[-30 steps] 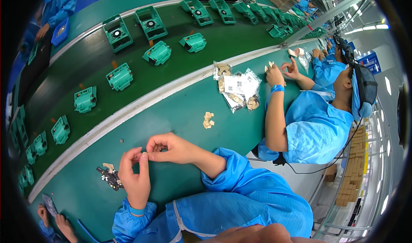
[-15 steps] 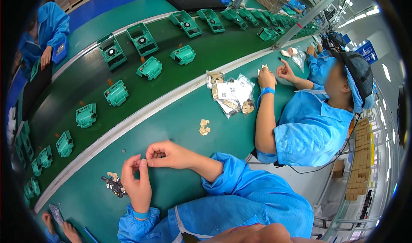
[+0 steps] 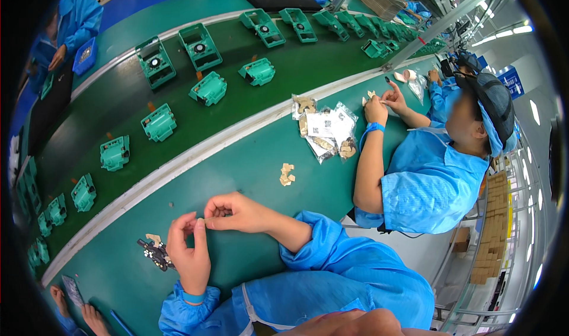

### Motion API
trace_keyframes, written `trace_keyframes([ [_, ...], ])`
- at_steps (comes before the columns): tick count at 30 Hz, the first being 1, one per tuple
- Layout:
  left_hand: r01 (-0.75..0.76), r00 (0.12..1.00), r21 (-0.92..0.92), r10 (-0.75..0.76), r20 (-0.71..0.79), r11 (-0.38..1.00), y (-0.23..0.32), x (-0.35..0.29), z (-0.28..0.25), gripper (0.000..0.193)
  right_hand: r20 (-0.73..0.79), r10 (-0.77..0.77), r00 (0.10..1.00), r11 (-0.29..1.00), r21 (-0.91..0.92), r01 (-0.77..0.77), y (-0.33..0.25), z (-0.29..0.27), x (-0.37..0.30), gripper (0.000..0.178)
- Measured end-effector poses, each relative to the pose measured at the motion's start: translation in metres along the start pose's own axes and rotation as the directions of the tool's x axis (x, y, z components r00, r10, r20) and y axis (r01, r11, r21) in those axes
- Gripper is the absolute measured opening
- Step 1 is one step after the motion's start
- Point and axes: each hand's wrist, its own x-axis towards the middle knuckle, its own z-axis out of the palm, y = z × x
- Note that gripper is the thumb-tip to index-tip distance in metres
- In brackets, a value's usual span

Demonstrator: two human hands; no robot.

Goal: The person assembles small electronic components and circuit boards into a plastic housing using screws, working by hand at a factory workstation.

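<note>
My left hand (image 3: 188, 250) and my right hand (image 3: 240, 212) meet over the green bench, each with thumb and fingers pinched. Their fingertips join at a tiny pale piece whose kind is too small to make out. Close beside my left hand lies a small heap of black parts (image 3: 156, 255) with bright metallic spots. A tan piece (image 3: 153, 239) rests at the heap's upper edge. Farther off, beyond my right hand, sits a little pile of tan cut pieces (image 3: 287, 174). A small dark bit (image 3: 171, 204) lies on the bench above my left hand.
A conveyor (image 3: 195, 119) carries several green plastic housings (image 3: 159, 122) past the bench, behind a pale rail (image 3: 172, 170). Clear bags of tan pieces (image 3: 326, 128) lie at right, near a co-worker (image 3: 438, 158) in blue. Another person's hands (image 3: 89, 315) are at lower left.
My hands keep their pinch at nearly the same spot. The co-worker's two hands at right have come together. The whole view has shifted slightly.
</note>
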Motion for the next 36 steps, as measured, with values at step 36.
trace_keyframes([
  [36,-0.113,0.990,0.015,0.112,0.088,0.993,-0.053,0.002,0.009,0.025,0.021,-0.067,0.998,0.983,-0.169,0.069,0.007,-0.020,0.001,0.013],
])
